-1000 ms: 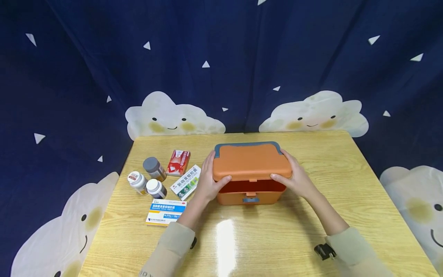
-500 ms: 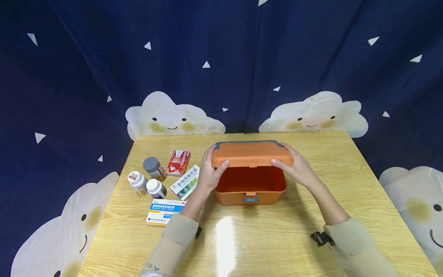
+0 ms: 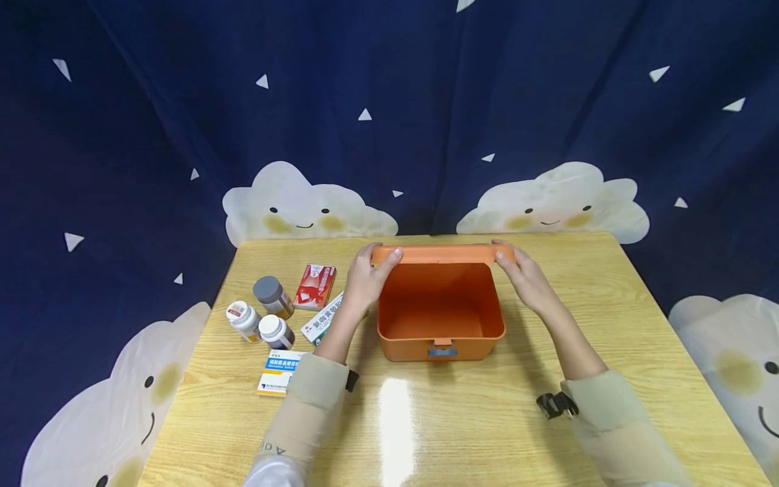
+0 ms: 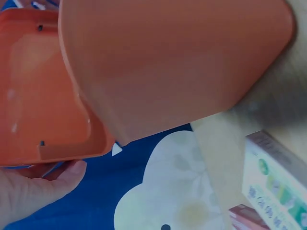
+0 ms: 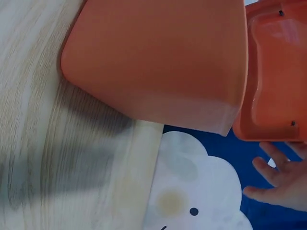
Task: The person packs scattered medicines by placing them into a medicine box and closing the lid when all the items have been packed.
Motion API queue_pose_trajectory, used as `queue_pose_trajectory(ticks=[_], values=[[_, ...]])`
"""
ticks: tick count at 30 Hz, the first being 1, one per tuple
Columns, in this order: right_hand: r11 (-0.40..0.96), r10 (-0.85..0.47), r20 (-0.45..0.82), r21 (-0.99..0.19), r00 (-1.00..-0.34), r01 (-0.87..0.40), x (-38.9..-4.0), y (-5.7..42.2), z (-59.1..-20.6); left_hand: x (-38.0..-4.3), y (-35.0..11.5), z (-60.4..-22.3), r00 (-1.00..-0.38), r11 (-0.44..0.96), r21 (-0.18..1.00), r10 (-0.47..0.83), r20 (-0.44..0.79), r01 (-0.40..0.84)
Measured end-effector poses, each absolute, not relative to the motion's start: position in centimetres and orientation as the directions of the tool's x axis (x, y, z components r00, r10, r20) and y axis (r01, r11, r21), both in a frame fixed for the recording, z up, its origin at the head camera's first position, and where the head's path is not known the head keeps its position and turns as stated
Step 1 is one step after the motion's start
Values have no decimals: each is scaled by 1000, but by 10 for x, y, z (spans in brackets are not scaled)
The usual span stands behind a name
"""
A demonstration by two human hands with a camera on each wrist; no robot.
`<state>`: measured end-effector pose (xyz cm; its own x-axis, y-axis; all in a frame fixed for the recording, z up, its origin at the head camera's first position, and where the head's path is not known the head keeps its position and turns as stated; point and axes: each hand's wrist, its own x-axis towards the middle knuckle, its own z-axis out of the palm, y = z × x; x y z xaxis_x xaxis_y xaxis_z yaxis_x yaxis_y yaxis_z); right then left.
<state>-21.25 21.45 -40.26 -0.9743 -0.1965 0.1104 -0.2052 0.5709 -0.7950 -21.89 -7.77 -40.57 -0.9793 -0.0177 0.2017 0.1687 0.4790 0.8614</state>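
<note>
An orange storage box with a blue-grey latch stands on the table, its inside showing. Its hinged lid is swung up at the back, seen nearly edge-on in the head view. At the lid's left end my left hand grips it, thumb in front and fingers behind. My right hand is at the opposite end. In the right wrist view, the right hand's fingers are spread, their tips close by the edge of the lid.
Left of the box lie a red carton, a white-and-green carton and a blue-and-white carton. Beside them stand a grey-capped bottle and two white-capped bottles. A dark blue curtain hangs behind the wooden table.
The lid has swung up and back from partly raised, uncovering the box's inside. Both hands have moved back with it, and the right fingers are now spread.
</note>
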Motion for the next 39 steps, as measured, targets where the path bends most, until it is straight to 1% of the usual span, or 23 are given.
queue_pose_trajectory(ticks=[4,9,13,18,24,29,33,39], values=[[526,-188,125,-824,-974,-208,-216,220,-408,-225,-79,-397,-988,478,870,-26,151,120],[426,-196,175,-871,-965,-244,-224,222,-418,-232,-80,-390,-995,474,877,-12,102,85],[319,-191,212,-910,-959,-264,-234,220,-424,-238,-81,-387,-996,458,885,7,84,77],[233,-151,193,-946,-969,-225,-242,216,-426,-243,-82,-387,-995,450,887,38,95,102],[218,-106,193,-953,-975,-212,-247,214,-425,-249,-84,-394,-980,417,887,84,181,199],[210,-99,178,-958,-979,-196,-251,213,-424,-254,-84,-402,-971,395,888,53,233,235],[196,-84,145,-968,-986,-159,-256,211,-424,-259,-82,-414,-959,363,891,30,281,272],[207,-84,89,-973,-992,-105,-257,205,-418,-266,-81,-436,-963,257,931,-12,271,259]])
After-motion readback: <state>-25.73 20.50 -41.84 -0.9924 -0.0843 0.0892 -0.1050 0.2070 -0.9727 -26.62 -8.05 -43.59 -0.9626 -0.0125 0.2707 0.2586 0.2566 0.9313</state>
